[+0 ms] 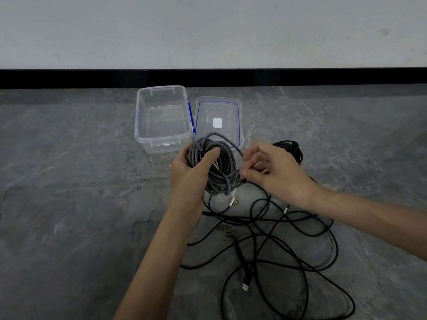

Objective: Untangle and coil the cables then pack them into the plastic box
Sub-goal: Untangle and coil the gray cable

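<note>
Grey marbled stone floor [69, 181] runs back to a black skirting band [208, 78] under a plain pale wall [208, 31]. Above that floor, just in front of the clear plastic box [138, 116], the left hand [194, 167] is wrapped round a coil of grey braided cable [221, 179], thumb laid across the loops. The right hand [277, 172], fingers curled, pinches a strand at the coil's edge. The box stands open on the floor, its blue-edged lid [217, 107] lying flat just to its right. Nearer the person than the box, loose black cable [240, 257] sprawls in tangled loops, a USB plug [245, 287] at one end. A black bundle [288, 146] lies right of the lid.
</note>
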